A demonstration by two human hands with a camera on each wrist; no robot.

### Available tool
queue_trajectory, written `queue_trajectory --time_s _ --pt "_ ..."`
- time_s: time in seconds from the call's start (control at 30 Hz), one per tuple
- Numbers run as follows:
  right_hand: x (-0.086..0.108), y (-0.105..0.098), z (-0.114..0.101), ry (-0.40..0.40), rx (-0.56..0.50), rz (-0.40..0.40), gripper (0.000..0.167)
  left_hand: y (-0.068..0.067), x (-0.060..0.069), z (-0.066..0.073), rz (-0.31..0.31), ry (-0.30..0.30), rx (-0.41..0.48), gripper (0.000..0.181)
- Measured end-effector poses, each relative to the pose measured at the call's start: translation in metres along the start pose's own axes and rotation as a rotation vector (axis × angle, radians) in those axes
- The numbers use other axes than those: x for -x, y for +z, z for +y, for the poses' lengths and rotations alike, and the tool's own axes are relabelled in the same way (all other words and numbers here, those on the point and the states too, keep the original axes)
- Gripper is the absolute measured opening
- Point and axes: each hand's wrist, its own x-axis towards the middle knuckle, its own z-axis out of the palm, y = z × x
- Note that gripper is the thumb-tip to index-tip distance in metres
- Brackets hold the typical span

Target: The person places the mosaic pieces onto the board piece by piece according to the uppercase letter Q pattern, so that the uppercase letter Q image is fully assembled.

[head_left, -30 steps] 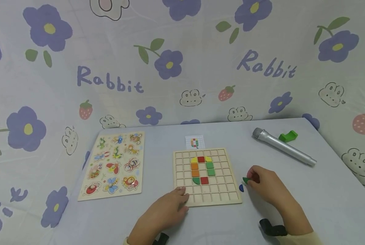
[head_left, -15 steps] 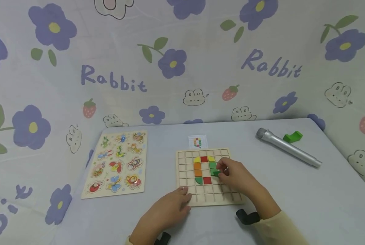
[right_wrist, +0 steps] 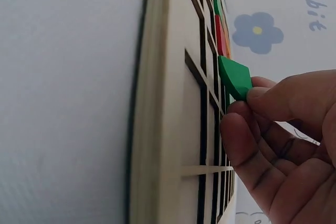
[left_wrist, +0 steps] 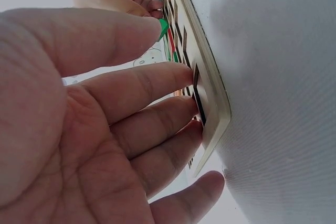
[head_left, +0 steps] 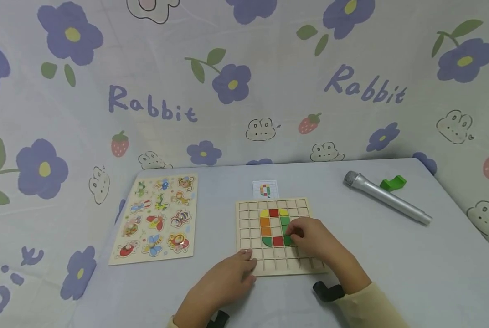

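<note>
A wooden grid board lies on the table, with red, orange, yellow and green tiles forming a ring. My right hand is over the board's right side. Between thumb and fingers it pinches a green quarter-round tile, tilted at the ring's lower right corner beside a red tile. The fingertips partly cover this tile in the head view. My left hand rests its nearly straight fingers on the board's near left corner, as the left wrist view shows.
Behind the board lies a small pattern card. An insect puzzle board is on the left. A silver microphone and a green block-like piece lie at the back right.
My right hand has carried the green tile from the table right of the board to the ring's lower right corner, then lowered it slightly. The left hand stays on the board's corner.
</note>
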Motion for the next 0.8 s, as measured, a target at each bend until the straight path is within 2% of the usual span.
queue_trajectory --time_s 0.53,0.67,0.8 --pt "0.001 0.009 0.000 -0.025 0.062 0.046 0.010 -0.002 0.002 0.003 0.012 -0.002 -0.015 0.046" --pt "0.005 -0.001 0.002 -0.027 0.047 0.064 0.011 -0.002 0.002 0.003 0.016 0.000 -0.017 0.046" --pt "0.014 -0.024 0.010 -0.026 0.038 0.105 0.017 -0.001 0.002 0.003 0.014 0.000 -0.016 0.046"
